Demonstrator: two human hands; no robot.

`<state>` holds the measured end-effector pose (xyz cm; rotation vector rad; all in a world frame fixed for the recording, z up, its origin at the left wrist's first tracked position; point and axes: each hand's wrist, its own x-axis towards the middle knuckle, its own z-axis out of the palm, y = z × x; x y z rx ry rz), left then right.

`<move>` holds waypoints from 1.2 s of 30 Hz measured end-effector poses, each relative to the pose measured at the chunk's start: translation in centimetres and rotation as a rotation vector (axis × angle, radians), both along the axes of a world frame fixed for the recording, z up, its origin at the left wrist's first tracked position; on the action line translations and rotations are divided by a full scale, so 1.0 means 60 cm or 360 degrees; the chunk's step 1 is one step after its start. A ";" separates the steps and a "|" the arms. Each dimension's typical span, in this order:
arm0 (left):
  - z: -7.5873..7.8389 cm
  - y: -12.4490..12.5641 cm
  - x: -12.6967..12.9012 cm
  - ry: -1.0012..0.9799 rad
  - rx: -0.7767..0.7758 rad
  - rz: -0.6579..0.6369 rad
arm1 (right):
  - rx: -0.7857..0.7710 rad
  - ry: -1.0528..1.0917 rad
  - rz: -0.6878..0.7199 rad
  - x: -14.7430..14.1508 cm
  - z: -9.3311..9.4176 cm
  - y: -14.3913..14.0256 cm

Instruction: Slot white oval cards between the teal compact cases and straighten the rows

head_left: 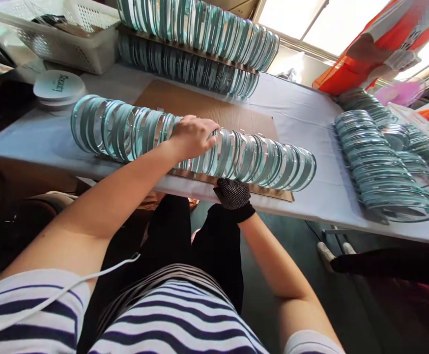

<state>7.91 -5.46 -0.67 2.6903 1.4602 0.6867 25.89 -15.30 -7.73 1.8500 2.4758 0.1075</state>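
Row of glass discs (pixel 133 130)
We see round, green-edged discs standing on edge, packed side by side along the table's front edge.

short-sleeved tee with navy and white stripes; black trousers below it; a thin white cable (pixel 70 287) trails across the left sleeve and chest; the left hand (pixel 192 137) is bare, no glove at all; the right hand (pixel 234 196) wears a black knit glove speckled with tiny white dots

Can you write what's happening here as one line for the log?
left hand: bare, resting on row of glass discs | right hand: black glove, at board edge | table: more disc rows
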 end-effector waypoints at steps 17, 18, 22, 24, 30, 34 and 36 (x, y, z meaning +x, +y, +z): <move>0.015 -0.006 0.074 0.0185 0.0161 -0.0222 | 0.0160 0.0027 -0.0030 0.121 0.196 0.185; 0.009 -0.007 0.080 0.0169 0.0172 -0.0219 | -0.0059 -0.0013 0.0071 0.121 0.208 0.220; -0.010 -0.009 0.082 0.0123 0.0247 -0.0224 | -0.0624 -0.0037 0.0303 0.102 0.231 0.303; -0.012 -0.009 0.080 0.0122 0.0264 -0.0231 | -0.0665 -0.0146 0.0337 0.084 0.237 0.306; -0.004 -0.010 0.080 0.0165 0.0207 -0.0229 | -0.0159 -0.0577 0.0285 0.047 0.243 0.263; -0.001 -0.011 0.079 0.0111 0.0162 -0.0195 | 0.0110 -0.0339 0.0231 0.071 0.226 0.199; 0.001 -0.012 0.078 0.0115 0.0136 -0.0200 | 0.0304 -0.0178 0.0137 0.087 0.200 0.144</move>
